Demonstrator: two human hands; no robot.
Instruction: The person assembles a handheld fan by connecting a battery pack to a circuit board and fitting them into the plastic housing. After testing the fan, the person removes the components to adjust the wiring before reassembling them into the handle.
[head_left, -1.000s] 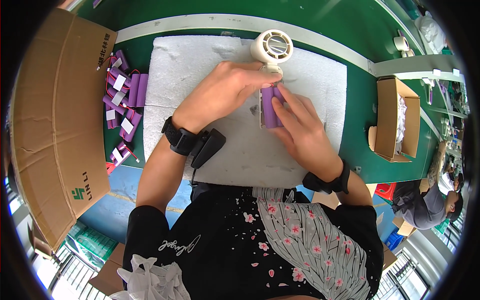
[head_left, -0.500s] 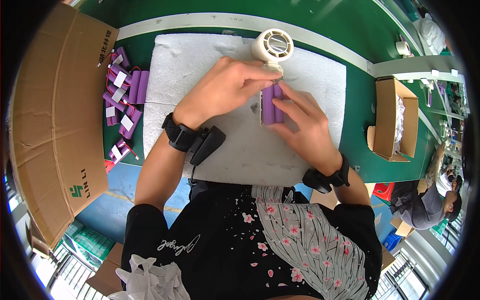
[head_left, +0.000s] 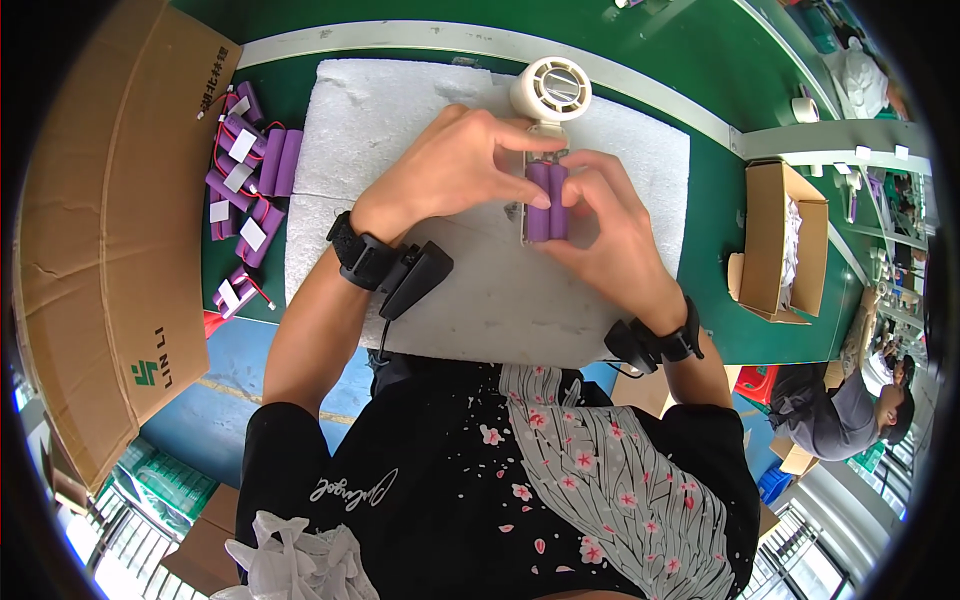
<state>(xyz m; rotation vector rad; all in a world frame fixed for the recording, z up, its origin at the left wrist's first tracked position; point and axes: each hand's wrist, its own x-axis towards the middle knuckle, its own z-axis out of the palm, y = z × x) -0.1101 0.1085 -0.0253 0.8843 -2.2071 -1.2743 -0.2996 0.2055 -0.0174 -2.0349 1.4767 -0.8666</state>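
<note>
A white handheld fan (head_left: 552,92) lies on the foam board, its round head pointing away from me. Two purple battery cells (head_left: 543,222) sit side by side in its opened handle. My left hand (head_left: 450,165) is closed about the handle's upper part, index finger by the neck and thumb pressing on the left cell. From the right, my right hand (head_left: 622,225) grips the battery cells, with bent fingers at their upper right side and the thumb near the lower end. Small parts between the fingertips are too fine to make out.
Under the fan lies a white foam board (head_left: 400,300) on the green table (head_left: 725,230). Several purple battery packs (head_left: 255,235) with red wires lie left, beside a tall cardboard box (head_left: 110,230). At right stands an open small box (head_left: 765,240); a person (head_left: 840,410) sits farther off.
My left thumb has moved down onto the left cell. My right fingers have curled and shifted along the cells' right side. The fan stays in nearly the same place.
</note>
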